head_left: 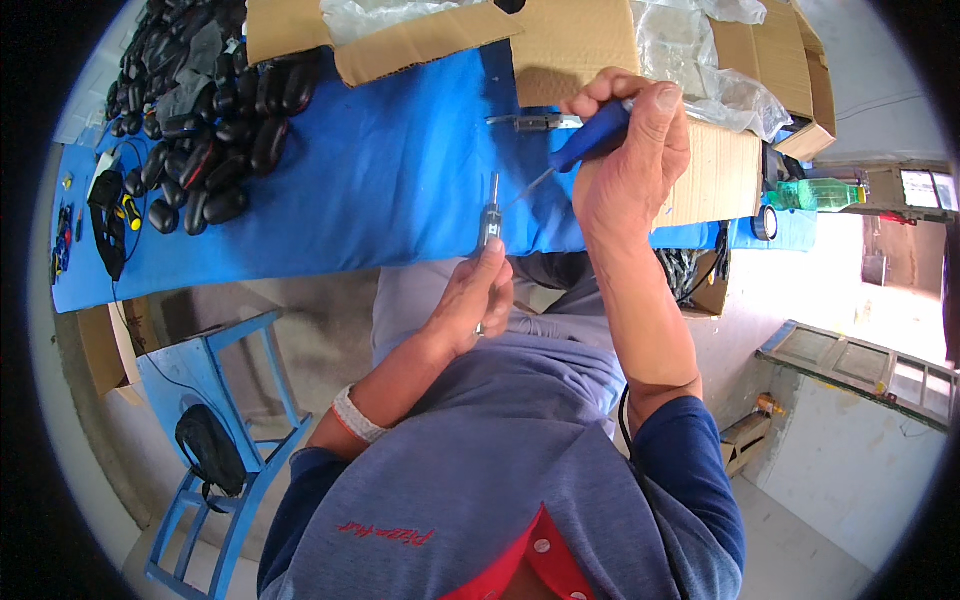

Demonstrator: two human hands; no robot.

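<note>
My left hand [478, 292] is closed around a slim metal cylindrical part [492, 220], held upright at the near edge of the blue-covered table [400, 160], with a narrower rod at its top. My right hand [635, 170], raised to the right of it, grips a screwdriver by its blue handle [590, 138]. The thin shaft angles down-left toward the upper part of the metal piece; whether its tip touches is unclear. Beyond, a similar metal part [540, 122] lies near cardboard, partly behind my right hand.
Dark oblong objects [215, 150] pile at back left, beside a yellow-handled tool [131, 212]. Cardboard [580, 50] and clear plastic [680, 60] cover the back right, near a green bottle [820, 195] and round object [765, 223]. A blue chair [170, 370] with a black bag [210, 450] stands lower left.
</note>
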